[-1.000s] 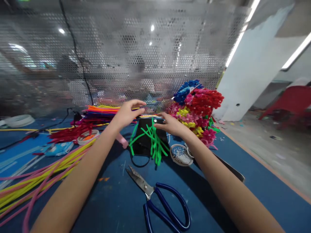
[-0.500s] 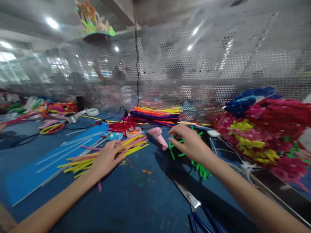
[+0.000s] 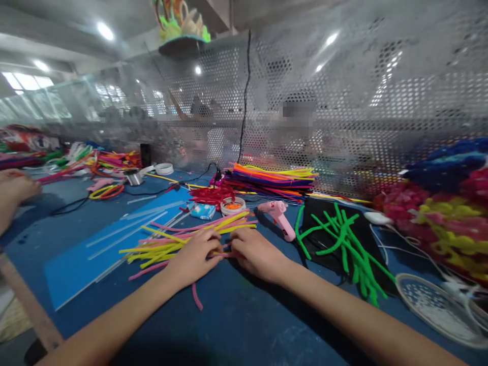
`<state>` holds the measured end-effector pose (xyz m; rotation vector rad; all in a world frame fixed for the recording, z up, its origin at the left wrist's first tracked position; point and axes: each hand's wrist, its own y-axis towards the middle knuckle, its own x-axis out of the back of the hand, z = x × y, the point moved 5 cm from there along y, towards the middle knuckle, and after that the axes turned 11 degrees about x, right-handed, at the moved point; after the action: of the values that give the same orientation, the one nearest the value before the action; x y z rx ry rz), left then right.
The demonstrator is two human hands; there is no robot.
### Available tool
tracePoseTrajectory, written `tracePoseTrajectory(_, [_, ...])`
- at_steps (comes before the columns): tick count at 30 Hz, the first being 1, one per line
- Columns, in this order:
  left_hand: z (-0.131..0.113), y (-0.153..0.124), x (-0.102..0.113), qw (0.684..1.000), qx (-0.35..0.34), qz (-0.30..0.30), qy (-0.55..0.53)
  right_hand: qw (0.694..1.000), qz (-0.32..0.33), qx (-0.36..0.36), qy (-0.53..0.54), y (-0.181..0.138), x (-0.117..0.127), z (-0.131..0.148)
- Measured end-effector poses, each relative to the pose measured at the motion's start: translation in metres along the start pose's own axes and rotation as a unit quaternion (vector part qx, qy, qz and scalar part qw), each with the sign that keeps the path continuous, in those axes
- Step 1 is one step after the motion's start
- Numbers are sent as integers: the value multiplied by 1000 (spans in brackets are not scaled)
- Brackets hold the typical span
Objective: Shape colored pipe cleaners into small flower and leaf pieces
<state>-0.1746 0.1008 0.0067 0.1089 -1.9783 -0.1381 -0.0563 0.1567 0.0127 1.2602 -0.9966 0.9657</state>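
My left hand point(image 3: 198, 256) rests over a spread bundle of yellow pipe cleaners point(image 3: 156, 250), its fingers curled at a pink pipe cleaner point(image 3: 225, 254). Close beside it, my right hand point(image 3: 259, 252) has its fingertips bent down on the same pink stem, which shows between the two hands. More pink stems lie among the yellow ones, and one pink end point(image 3: 197, 297) sticks out below my left wrist. Right of my hands lies a pink glue gun point(image 3: 280, 217). Green pipe cleaners point(image 3: 346, 239) lie on a black mat point(image 3: 318, 209) beyond my right forearm.
A blue board point(image 3: 80, 274) with clear sticks lies left. Behind stand a tape roll point(image 3: 232, 206), red stems point(image 3: 211, 195) and a multicoloured stack point(image 3: 270, 182). Fuzzy flowers point(image 3: 442, 218), white cables and a round tray point(image 3: 438, 310) are right. Another person's hand point(image 3: 17, 190) is far left.
My right hand has moved left from near the green pipe cleaners to beside my left hand. The view has turned left, and the scissors no longer show.
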Motion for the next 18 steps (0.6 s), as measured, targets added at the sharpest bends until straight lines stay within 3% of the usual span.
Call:
tracePoseTrajectory(6, [15,2,5,994,85,-53,35,997,-22,-47,50,-5,6,-19])
tracePoseTrajectory(10, [23,3,-1,991,129,3,37,999,4,-52,15,10,-8,-40])
tracePoseTrajectory(13, [18,1,1,994,110,3,28,999,20,-26,-20,25,-14,-40])
tracePoseTrajectory(18, [1,-1,5,999,49,18,-11,991,87,35,-93,39,-14,-12])
